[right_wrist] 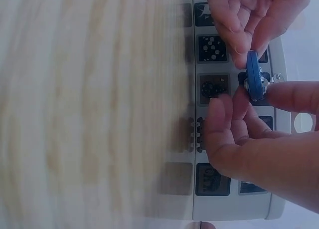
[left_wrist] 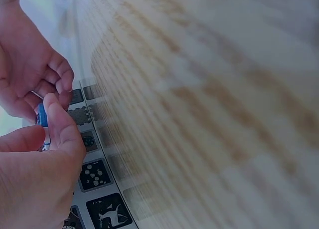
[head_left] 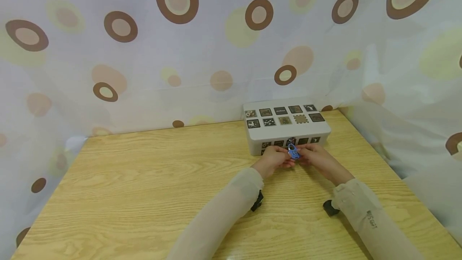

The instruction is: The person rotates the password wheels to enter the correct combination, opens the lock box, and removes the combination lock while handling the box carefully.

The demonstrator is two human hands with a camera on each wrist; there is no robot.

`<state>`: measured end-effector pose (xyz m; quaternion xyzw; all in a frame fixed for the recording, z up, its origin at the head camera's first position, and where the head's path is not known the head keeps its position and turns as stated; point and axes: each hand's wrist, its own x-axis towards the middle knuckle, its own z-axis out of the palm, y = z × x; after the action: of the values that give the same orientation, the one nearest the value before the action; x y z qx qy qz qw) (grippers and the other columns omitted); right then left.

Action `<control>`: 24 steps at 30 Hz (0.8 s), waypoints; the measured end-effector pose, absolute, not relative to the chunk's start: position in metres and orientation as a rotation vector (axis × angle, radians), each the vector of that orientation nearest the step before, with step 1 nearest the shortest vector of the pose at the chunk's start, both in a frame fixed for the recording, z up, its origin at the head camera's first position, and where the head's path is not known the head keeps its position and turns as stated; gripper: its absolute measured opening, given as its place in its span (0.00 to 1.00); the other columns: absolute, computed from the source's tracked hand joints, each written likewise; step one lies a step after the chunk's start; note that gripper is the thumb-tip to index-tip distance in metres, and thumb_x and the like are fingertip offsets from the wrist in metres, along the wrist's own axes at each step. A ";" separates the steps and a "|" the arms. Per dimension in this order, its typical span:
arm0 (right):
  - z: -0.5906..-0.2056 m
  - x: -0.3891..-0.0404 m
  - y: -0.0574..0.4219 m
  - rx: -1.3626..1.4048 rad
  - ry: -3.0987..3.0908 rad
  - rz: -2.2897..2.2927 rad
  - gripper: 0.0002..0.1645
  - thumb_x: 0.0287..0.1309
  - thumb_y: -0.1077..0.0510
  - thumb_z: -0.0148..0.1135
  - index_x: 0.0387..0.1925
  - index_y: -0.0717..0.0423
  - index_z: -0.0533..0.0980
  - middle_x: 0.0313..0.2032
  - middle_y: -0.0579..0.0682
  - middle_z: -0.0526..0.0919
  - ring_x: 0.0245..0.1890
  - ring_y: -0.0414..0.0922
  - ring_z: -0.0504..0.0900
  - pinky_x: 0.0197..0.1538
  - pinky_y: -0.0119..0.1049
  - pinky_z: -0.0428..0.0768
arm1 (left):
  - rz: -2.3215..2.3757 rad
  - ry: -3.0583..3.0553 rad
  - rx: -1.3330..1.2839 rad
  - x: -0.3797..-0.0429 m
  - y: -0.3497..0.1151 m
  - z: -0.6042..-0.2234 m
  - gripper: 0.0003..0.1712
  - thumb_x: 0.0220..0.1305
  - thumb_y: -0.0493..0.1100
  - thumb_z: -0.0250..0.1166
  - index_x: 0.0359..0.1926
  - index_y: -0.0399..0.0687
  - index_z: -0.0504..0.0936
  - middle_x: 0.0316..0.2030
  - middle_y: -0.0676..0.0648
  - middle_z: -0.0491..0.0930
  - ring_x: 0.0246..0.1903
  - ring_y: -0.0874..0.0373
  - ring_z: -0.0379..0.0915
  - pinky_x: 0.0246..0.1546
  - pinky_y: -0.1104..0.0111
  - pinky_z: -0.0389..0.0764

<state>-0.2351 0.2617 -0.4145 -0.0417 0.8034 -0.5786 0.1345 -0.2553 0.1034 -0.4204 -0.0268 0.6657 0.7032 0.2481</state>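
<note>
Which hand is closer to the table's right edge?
The right hand: it holds the blue padlock from the right, towards the table's right edge; the left hand is at the padlock's left, farther from that edge.

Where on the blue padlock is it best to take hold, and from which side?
Probably by the body of the blue padlock, below its shackle, coming from in front of the white box. The body looks thin edge-on, which suits a pinch across its faces, and the shackle points up.
</note>
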 end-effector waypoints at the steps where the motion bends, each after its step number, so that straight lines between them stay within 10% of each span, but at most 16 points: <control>1: -0.414 -0.235 0.261 -0.111 2.329 -1.683 0.28 0.72 0.62 0.38 0.61 0.85 0.56 0.58 0.75 0.67 0.41 0.33 0.77 0.47 0.33 0.81 | 1.914 1.817 -0.070 -0.255 0.103 -0.421 0.03 0.65 0.28 0.58 0.40 0.33 0.76 0.34 0.32 0.83 0.36 0.45 0.84 0.39 0.63 0.84; 24: -0.410 -0.232 0.261 -0.136 2.371 -1.633 0.27 0.73 0.62 0.38 0.61 0.84 0.56 0.56 0.76 0.68 0.46 0.43 0.79 0.48 0.36 0.81 | 1.923 1.803 -0.079 -0.254 0.102 -0.418 0.03 0.65 0.28 0.58 0.40 0.35 0.75 0.35 0.32 0.83 0.40 0.43 0.83 0.42 0.61 0.84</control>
<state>-0.2318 0.2610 -0.4105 -0.0470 0.8158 -0.5618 0.1292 -0.2537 0.1020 -0.4184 -0.0289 0.6620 0.7061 0.2497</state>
